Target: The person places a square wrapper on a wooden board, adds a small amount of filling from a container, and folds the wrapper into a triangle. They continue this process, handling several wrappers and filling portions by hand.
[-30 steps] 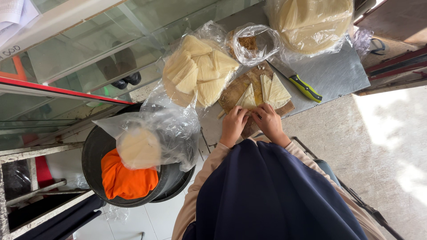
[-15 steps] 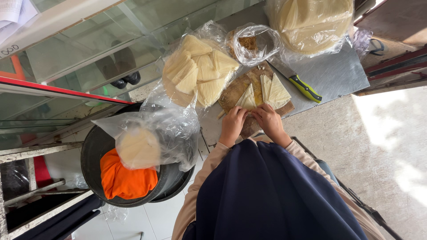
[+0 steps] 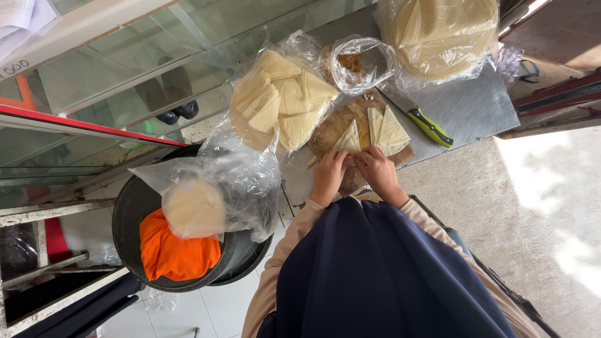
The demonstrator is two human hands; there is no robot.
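My left hand (image 3: 328,175) and my right hand (image 3: 377,172) meet over a wooden cutting board (image 3: 338,125) on the metal counter (image 3: 476,106). Both pinch a pale triangular pastry sheet (image 3: 348,141) at its near edge; the fingertips hide the fold. More cut triangles (image 3: 389,128) lie on the board just beyond my right hand. A knife with a green and yellow handle (image 3: 427,125) rests to the right of the board, blade pointing away.
A clear bag of cut pastry triangles (image 3: 282,100) lies left of the board, a small bag of brown filling (image 3: 358,62) behind it, a large bag of round sheets (image 3: 438,31) far right. A black pan (image 3: 134,206) holds an orange cloth (image 3: 175,253) and bagged round sheets (image 3: 194,206).
Both hands stay at the board's near edge; the fingers shift slightly on the pastry sheet. Nothing else has moved.
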